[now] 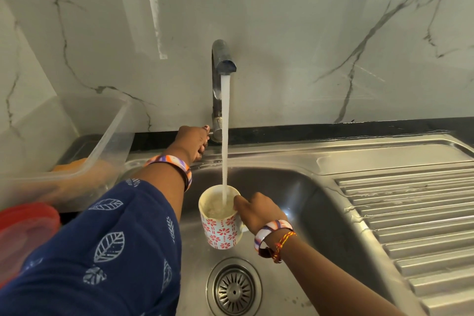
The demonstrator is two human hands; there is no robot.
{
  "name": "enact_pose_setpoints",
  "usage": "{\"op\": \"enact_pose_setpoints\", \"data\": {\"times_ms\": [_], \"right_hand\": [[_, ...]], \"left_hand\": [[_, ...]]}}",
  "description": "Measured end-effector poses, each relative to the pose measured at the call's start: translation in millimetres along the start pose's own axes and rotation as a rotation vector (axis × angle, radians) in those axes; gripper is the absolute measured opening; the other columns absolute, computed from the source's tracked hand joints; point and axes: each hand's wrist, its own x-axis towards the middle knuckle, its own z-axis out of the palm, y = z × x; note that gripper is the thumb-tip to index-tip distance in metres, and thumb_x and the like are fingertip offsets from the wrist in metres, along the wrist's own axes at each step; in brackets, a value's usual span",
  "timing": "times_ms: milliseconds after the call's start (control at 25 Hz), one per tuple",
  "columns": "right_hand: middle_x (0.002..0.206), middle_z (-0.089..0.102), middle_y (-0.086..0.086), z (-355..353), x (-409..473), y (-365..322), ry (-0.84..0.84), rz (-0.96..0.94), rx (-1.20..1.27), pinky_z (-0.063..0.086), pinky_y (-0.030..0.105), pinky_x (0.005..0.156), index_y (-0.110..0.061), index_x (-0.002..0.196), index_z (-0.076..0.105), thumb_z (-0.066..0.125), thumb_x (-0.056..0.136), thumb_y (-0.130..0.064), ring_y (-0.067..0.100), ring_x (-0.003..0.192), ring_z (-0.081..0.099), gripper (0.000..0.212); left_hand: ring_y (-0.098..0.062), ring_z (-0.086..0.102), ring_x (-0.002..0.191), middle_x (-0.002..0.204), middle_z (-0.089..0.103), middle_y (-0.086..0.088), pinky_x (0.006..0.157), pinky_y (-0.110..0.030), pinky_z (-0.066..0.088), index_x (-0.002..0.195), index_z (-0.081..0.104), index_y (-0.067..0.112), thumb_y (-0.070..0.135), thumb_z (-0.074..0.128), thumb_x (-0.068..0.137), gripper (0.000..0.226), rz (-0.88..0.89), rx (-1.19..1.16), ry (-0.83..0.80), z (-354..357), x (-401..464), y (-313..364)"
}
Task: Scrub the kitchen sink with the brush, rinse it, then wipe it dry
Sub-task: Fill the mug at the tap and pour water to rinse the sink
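From the head view, the stainless-steel kitchen sink (295,187) lies below with its round slotted drain (234,290) near the bottom edge and a ribbed draining board (410,213) to the right. A curved chrome tap (218,79) rises at the back against the white marble-veined wall, and a white stream of water (225,136) falls straight from its spout. The right hand (257,210) grips a white ceramic mug with a red flower pattern (220,226), fingers curled at the rim and handle side, holding it upright directly under the stream so that it fills; cloudy water already stands near the top. This looks like drawing rinse water to pour around the basin. The left hand (196,142), reaching out of a dark blue leaf-printed sleeve (115,251), has its fingers curled at the lever at the tap's base, seemingly to control the flow. On the table to the left sit a clear plastic tub (97,151) with something orange in it and a red plastic lid (23,231). No brush or drying cloth can be made out.
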Motion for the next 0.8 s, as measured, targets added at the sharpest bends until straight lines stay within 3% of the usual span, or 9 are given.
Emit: {"op": "enact_pose_setpoints", "data": {"times_ms": [800], "right_hand": [[0.055,0.042,-0.004,0.1,-2.9,2.6,-0.025,0.038,0.038,0.027,0.02,0.049,-0.019,0.056,0.047,0.038,0.094,-0.045,0.009,0.052,0.037,0.046]], "left_hand": [[-0.01,0.032,0.049,0.061,0.041,-0.001,0.045,-0.018,0.029,0.07,0.051,0.008,0.032,0.048,0.097,0.037,0.011,-0.051,-0.004,-1.4,-4.7,-2.4]]}}
